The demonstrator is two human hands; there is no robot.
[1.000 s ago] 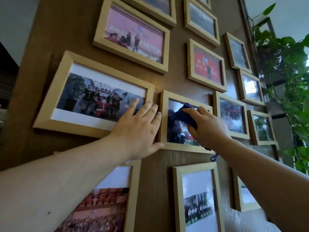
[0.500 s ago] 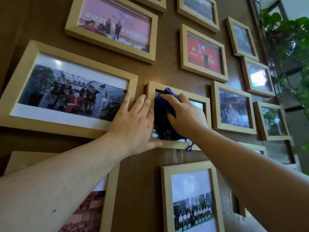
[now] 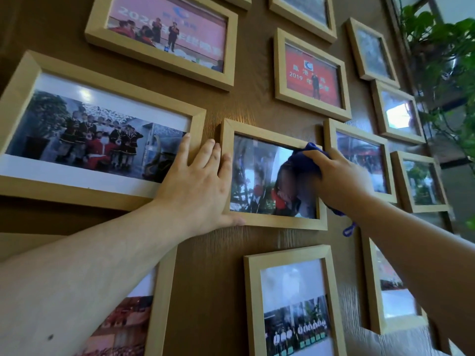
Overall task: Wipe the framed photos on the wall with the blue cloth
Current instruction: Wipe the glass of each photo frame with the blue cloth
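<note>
Several light wooden framed photos hang on a brown wood-grain wall. In the middle is a small landscape frame [image 3: 270, 223]. My left hand [image 3: 198, 191] lies flat with spread fingers against that frame's left edge, overlapping the big frame [image 3: 102, 80] to the left. My right hand [image 3: 336, 181] presses the bunched blue cloth [image 3: 303, 163] on the right part of the small frame's glass, near its top right corner. A loop of the cloth [image 3: 349, 231] dangles under my right wrist.
More frames surround the middle one: a pink photo [image 3: 164, 29] above left, a red photo [image 3: 312, 75] above, a portrait frame [image 3: 293, 304] below, several small frames [image 3: 359, 160] to the right. A leafy green plant [image 3: 447, 47] stands at the wall's right end.
My right hand with the cloth has swept from the left side of the small frame's glass to its right side. My left hand has stayed on the frame's left edge.
</note>
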